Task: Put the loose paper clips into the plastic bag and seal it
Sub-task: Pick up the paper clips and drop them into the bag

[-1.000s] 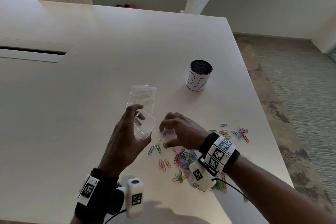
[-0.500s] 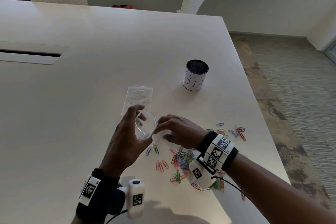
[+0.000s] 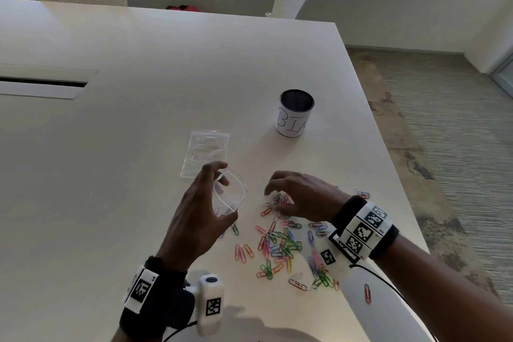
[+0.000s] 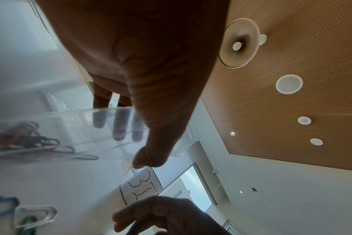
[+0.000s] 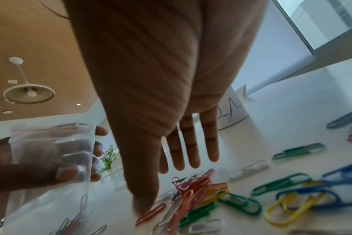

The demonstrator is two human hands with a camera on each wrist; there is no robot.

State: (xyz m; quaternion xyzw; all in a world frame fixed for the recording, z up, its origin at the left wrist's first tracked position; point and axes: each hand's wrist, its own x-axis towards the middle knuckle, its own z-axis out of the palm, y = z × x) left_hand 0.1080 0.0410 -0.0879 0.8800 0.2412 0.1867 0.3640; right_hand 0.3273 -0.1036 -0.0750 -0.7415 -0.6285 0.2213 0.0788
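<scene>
Holding the bag open beside the clips

Gripping a clear zip bag (image 3: 230, 194) just above the matte white table (image 3: 111, 147), the left hand (image 3: 194, 219) bows its mouth into a soft oval; a few clips seem to lie inside, though the film blurs them. The right hand (image 3: 299, 197) hovers just beside it with fingers spread and slack, holding nothing, over glossy coloured paper clips (image 3: 280, 244). A second flat bag (image 3: 205, 153) and a cylindrical mesh cup (image 3: 294, 114) lie beyond.

Overhead head view; upward-tilted wrist close-ups
</scene>
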